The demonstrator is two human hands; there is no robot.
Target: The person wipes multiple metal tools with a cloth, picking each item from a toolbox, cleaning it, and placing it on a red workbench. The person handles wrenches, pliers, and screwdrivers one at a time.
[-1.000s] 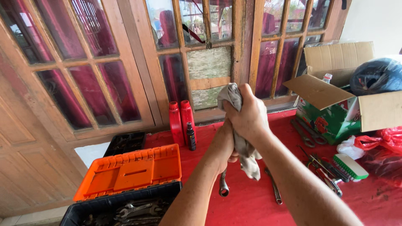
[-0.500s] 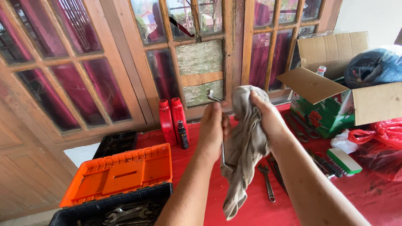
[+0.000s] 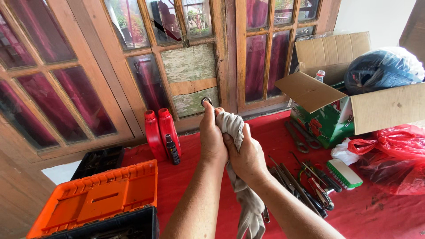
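Closest in, both forearms rise from the bottom edge and meet at mid-frame, where the left hand (image 3: 212, 137) and right hand (image 3: 244, 155) press together around a grey rag (image 3: 239, 186). The right hand's fingers are curled tight over the cloth, bunching its upper part, while the loose tail hangs down below the grip between the forearms. The left hand is closed too, thumb upward, holding a metal wrench (image 3: 206, 101) whose ring end pokes out just above the fingers; the shaft is hidden inside the rag and palms.

Down and left of the grip sits an orange toolbox tray (image 3: 95, 199) on a black case (image 3: 119, 225), with a small black bin (image 3: 98, 160) beyond it. Right of and below the hands, loose hand tools (image 3: 301, 186) lie scattered on the red table cover (image 3: 195, 172), a green-backed brush (image 3: 344, 173) beside them and a red plastic bag (image 3: 394, 155) further right.

Just beyond the grip to the left stand two red bottles (image 3: 160, 132) with a dark smaller bottle touching them. Further off to the right is an open cardboard box (image 3: 345, 93) with a blue bag on top, and behind everything run wooden-framed windows (image 3: 190, 66).
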